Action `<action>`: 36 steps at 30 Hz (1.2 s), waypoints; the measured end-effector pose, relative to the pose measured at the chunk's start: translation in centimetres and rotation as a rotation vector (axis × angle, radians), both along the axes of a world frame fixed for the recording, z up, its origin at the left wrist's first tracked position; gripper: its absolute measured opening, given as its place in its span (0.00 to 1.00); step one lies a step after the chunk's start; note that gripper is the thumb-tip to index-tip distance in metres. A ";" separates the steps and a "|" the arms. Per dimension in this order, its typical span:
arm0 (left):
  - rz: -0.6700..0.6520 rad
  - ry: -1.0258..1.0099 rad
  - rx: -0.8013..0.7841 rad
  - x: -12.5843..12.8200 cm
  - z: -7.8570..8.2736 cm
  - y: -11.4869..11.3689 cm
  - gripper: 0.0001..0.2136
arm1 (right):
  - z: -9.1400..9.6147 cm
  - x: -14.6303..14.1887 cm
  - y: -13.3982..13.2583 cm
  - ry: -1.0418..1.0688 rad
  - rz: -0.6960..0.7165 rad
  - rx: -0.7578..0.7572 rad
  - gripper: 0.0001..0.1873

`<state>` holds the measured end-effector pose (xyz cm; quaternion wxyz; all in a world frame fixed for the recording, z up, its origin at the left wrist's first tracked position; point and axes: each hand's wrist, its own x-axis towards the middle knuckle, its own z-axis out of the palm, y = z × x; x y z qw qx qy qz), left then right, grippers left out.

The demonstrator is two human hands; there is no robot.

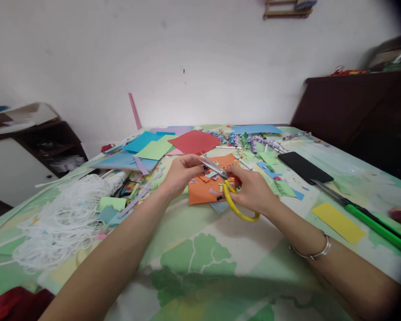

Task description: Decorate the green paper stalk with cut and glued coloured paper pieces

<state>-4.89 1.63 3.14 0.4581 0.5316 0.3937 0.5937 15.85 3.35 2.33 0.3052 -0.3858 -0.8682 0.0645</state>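
My right hand grips a pair of yellow-handled scissors, the blades pointing up and to the left. Close to the blade tips, my left hand has its thumb and fingers pinched together. Whatever small piece they pinch is too hard to make out. Both hands are over an orange sheet of paper, which is strewn with small coloured paper scraps. Just beyond it lies a red sheet, overlapping a light green sheet and a blue one.
Tangled white cord covers the left of the table. To the right are a black phone, green-handled scissors and a yellow paper strip. Curled purple paper strips lie at the back. A dark cabinet stands beyond the right edge.
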 end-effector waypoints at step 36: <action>0.063 0.031 0.041 0.6 0.3 -0.3 0.15 | -0.2 0.0 0.0 0.033 0.048 0.045 0.21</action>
